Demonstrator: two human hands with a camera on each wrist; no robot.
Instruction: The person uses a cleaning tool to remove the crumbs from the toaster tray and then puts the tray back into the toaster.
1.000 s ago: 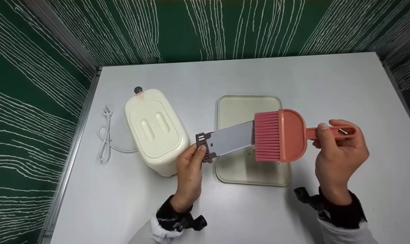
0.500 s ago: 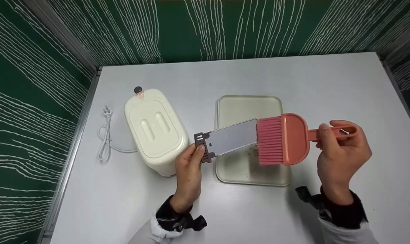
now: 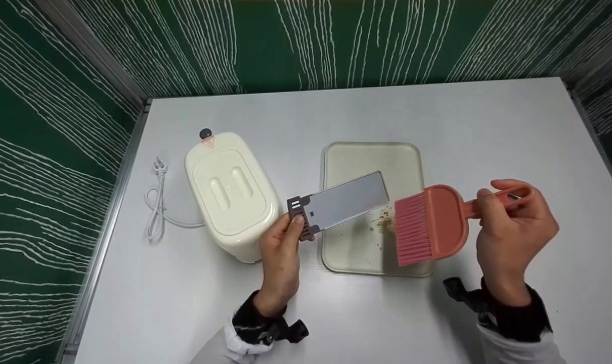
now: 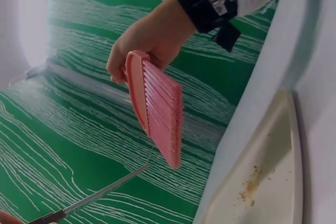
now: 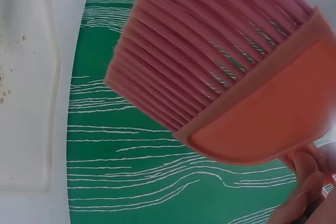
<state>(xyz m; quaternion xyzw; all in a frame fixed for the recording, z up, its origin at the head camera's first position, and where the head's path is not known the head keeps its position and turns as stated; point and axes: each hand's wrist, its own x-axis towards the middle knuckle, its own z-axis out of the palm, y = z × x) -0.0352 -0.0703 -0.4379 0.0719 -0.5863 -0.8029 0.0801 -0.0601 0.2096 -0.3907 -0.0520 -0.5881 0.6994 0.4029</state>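
Observation:
My left hand [image 3: 280,258] pinches the dark slotted end of a flat grey crumb tray [image 3: 346,199], thumb on top. The tray slants up to the right, held above a beige serving tray [image 3: 359,156]. My right hand [image 3: 516,237] grips the handle of a coral-red brush [image 3: 448,222] with pink bristles, which point left and down. A small gap lies between bristles and crumb tray. Brownish crumbs [image 3: 385,224] lie on the serving tray below. In the left wrist view the brush [image 4: 157,108] hangs just past the crumb tray's edge [image 4: 105,190].
A cream toaster [image 3: 231,194] with a lid stands left of my left hand. Its white cord and plug [image 3: 159,202] lie coiled farther left. Green walls with white lines rise behind the white table [image 3: 265,121] and along its sides.
The brush has moved right and down, off the end of the crumb tray, its bristles tilting lower. More crumbs show on the serving tray. The crumb tray has shifted slightly left, its far end rising.

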